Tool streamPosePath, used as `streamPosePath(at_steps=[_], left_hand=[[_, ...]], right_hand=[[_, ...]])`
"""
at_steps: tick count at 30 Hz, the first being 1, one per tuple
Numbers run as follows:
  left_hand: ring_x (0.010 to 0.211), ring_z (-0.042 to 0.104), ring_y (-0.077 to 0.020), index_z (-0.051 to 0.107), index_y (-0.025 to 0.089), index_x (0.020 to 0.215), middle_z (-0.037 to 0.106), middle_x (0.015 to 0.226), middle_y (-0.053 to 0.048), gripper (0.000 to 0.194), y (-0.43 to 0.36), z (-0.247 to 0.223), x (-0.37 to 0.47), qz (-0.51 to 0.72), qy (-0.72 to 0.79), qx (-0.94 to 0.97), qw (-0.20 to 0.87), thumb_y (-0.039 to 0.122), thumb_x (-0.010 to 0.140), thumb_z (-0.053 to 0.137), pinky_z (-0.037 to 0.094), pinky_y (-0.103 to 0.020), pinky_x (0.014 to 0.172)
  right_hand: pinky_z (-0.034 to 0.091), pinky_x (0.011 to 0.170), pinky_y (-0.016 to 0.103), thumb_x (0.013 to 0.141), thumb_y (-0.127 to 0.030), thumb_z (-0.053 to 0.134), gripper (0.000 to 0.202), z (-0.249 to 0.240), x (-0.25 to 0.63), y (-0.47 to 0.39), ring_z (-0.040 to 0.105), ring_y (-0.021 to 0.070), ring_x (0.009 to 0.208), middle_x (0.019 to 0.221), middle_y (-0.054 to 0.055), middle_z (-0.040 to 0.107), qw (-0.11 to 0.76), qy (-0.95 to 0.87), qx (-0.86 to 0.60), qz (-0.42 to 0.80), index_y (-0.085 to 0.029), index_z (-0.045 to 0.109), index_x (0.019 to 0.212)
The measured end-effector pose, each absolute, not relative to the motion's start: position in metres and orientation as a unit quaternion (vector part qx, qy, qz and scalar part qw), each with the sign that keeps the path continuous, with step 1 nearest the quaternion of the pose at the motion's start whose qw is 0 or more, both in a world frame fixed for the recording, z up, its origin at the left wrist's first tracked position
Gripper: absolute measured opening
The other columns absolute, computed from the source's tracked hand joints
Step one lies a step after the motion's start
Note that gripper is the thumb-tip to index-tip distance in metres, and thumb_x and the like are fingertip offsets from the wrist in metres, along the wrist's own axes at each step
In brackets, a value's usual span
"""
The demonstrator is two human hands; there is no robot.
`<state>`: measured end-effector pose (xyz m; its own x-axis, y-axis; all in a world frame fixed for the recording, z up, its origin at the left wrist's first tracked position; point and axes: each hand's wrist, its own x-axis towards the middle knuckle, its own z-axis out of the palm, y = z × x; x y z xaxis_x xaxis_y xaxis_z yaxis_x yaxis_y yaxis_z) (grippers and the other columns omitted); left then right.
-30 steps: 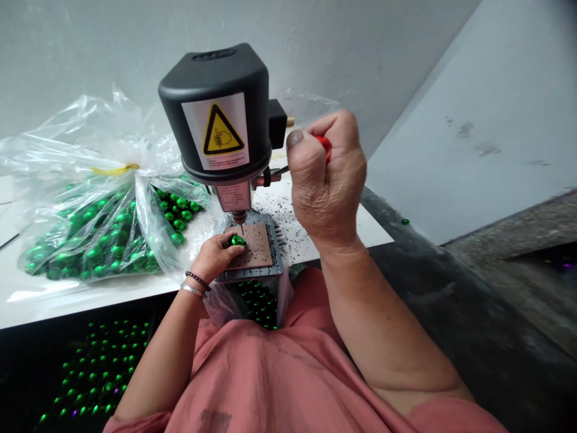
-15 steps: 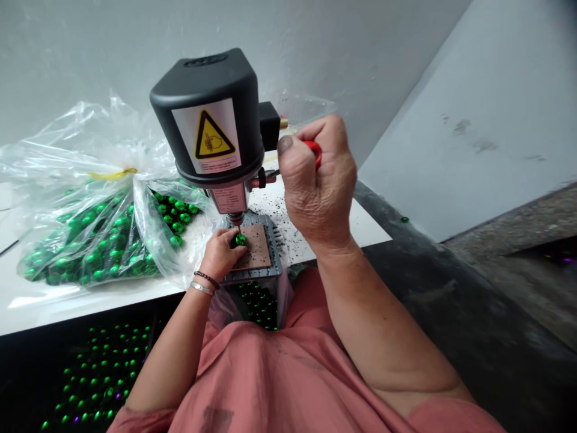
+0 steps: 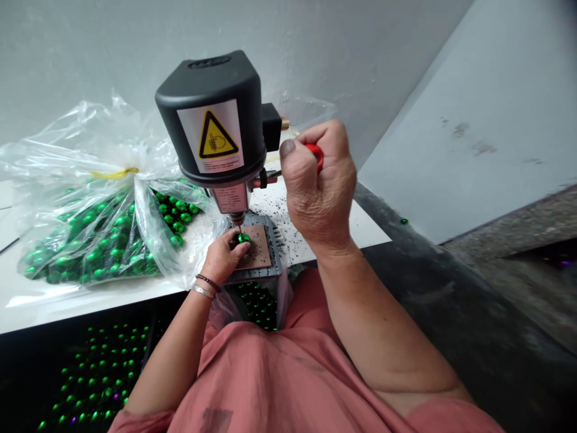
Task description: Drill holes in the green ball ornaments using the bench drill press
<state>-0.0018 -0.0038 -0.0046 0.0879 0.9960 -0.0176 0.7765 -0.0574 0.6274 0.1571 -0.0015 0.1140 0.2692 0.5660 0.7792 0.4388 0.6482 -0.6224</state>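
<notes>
Under the bit of a black bench drill press [image 3: 214,120], my left hand [image 3: 222,255] pinches a shiny green ball [image 3: 242,239] between thumb and fingers. The ball rests on a brown board [image 3: 259,243] that lies on the drill's grey metal base [image 3: 274,252]. The drill bit [image 3: 240,229] comes down to the top of the ball; whether it has entered cannot be made out. To the right of the drill head, my right hand [image 3: 320,180] is wrapped round the red knob [image 3: 315,155] of the feed lever.
A tied clear plastic bag [image 3: 112,228] full of green balls lies on the white table [image 3: 45,307] at left. Dark shavings scatter around the base. More green balls [image 3: 258,307] sit in a bag below the table edge. One loose ball [image 3: 404,221] is on the floor at right.
The view has shifted slightly. My left hand still holds the green ball under the bit, with the ball's top turned a little. My right hand stays on the lever knob, almost unmoved.
</notes>
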Motion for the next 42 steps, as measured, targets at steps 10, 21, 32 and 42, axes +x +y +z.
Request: streamPosePath(at_steps=[10, 21, 32, 42], left_hand=[[0.098, 0.059, -0.0199, 0.064, 0.018, 0.106, 0.066, 0.103, -0.007, 0.032, -0.001, -0.016, -0.005, 0.231, 0.626, 0.714, 0.211, 0.031, 0.077, 0.059, 0.042, -0.032, 0.091], [0.097, 0.059, -0.0204, 0.067, 0.016, 0.097, 0.066, 0.101, -0.008, 0.026, -0.002, -0.018, -0.005, 0.242, 0.619, 0.711, 0.231, 0.03, 0.077, 0.06, 0.043, -0.033, 0.092], [0.101, 0.058, -0.0208, 0.064, 0.017, 0.103, 0.064, 0.108, -0.009, 0.031, -0.002, -0.021, -0.005, 0.247, 0.622, 0.71, 0.222, 0.033, 0.078, 0.058, 0.044, -0.032, 0.092], [0.103, 0.058, -0.0223, 0.062, 0.017, 0.11, 0.063, 0.112, -0.01, 0.037, -0.004, -0.024, -0.005, 0.256, 0.634, 0.692, 0.231, 0.032, 0.077, 0.059, 0.043, -0.035, 0.093]], right_hand=[[0.035, 0.051, 0.017, 0.081, -0.035, 0.045, 0.018, 0.109, 0.158, -0.01, 0.036, 0.0019, 0.05, 0.058, -0.007, 0.04, 0.659, -0.599, -0.454, 0.034, -0.019, 0.042, 0.073], [0.036, 0.05, 0.02, 0.078, -0.021, 0.045, 0.006, 0.08, 0.158, -0.031, 0.036, 0.0045, 0.048, 0.055, -0.005, 0.041, 0.598, -0.622, -0.503, -0.058, -0.021, 0.042, 0.073], [0.043, 0.059, 0.019, 0.08, -0.018, 0.046, 0.003, 0.05, 0.15, -0.028, 0.051, 0.0044, 0.06, 0.066, -0.004, 0.052, 0.65, -0.589, -0.476, -0.054, -0.019, 0.047, 0.083], [0.044, 0.062, 0.022, 0.082, -0.018, 0.044, 0.004, 0.029, 0.146, -0.026, 0.054, 0.006, 0.065, 0.072, -0.003, 0.052, 0.684, -0.578, -0.446, 0.007, -0.019, 0.043, 0.086]])
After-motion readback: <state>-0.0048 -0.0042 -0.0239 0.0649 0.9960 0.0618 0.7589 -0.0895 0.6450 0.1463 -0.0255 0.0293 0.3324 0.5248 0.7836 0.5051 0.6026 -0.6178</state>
